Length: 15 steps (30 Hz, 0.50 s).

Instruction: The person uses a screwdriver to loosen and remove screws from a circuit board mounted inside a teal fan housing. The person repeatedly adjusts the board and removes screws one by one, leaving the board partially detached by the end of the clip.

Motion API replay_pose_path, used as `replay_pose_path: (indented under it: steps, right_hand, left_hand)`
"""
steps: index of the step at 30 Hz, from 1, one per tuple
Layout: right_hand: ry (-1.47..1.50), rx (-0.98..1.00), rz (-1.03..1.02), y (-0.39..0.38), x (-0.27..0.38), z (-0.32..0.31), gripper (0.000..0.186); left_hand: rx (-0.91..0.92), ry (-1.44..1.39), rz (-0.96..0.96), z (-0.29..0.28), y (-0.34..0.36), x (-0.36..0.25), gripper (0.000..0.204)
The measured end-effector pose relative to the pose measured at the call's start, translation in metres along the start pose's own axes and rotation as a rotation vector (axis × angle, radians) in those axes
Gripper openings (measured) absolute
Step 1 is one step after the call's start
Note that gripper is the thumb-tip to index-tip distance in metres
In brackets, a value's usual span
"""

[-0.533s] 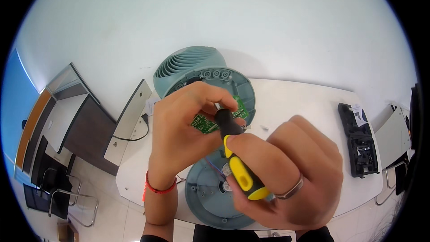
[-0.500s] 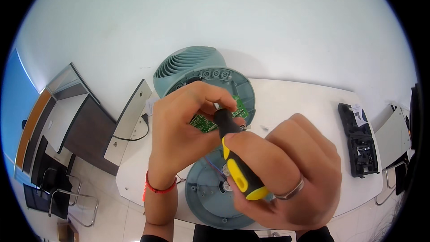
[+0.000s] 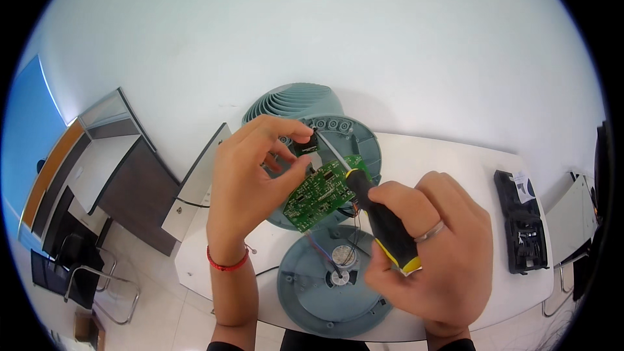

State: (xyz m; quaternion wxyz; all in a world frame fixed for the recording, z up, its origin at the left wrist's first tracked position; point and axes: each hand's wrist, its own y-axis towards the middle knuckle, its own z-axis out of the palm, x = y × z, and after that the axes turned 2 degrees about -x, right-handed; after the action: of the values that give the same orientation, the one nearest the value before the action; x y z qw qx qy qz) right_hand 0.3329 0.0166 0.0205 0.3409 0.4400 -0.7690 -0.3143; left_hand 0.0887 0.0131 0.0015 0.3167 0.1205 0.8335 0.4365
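My right hand [image 3: 442,247] is wrapped round the black-and-yellow handle of a screwdriver [image 3: 383,224]. Its metal shaft slants up to the left across a green circuit board [image 3: 318,198]. The tip meets a small black part [image 3: 305,146] beyond the board's upper edge. My left hand [image 3: 250,179] is open and curved there, index fingertip close to the tip, thumb near the board's upper left edge; whether either touches is unclear. Behind the board stands a grey-green round housing [image 3: 361,133]. Below lies a round grey-green base [image 3: 299,299] with a silver disc and thin wires.
A slatted grey-green cover [image 3: 296,97] leans at the wall behind the housing. On the white table [image 3: 448,169], an open black tool case [image 3: 523,234] lies at the right. A black cable [image 3: 193,204] runs at the left, and a chair [image 3: 78,266] stands beyond.
My left thumb and index finger have come apart from the screwdriver, uncovering its shaft and more of the circuit board. The screwdriver handle has shifted right with my right hand. The view has shifted slightly.
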Motion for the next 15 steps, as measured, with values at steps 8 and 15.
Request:
replay_pose_path:
  steps: [8,15]
  right_hand:
    - [-0.005,0.147,0.007,0.002,0.002,-0.004,0.055]
    - [0.017,0.140,-0.009,0.003,-0.002,-0.008,0.044]
  left_hand:
    - [0.293,0.153,-0.074,0.026,-0.016,-0.039,0.051]
    - [0.239,0.203,-0.014,0.039,-0.026,-0.049,0.055]
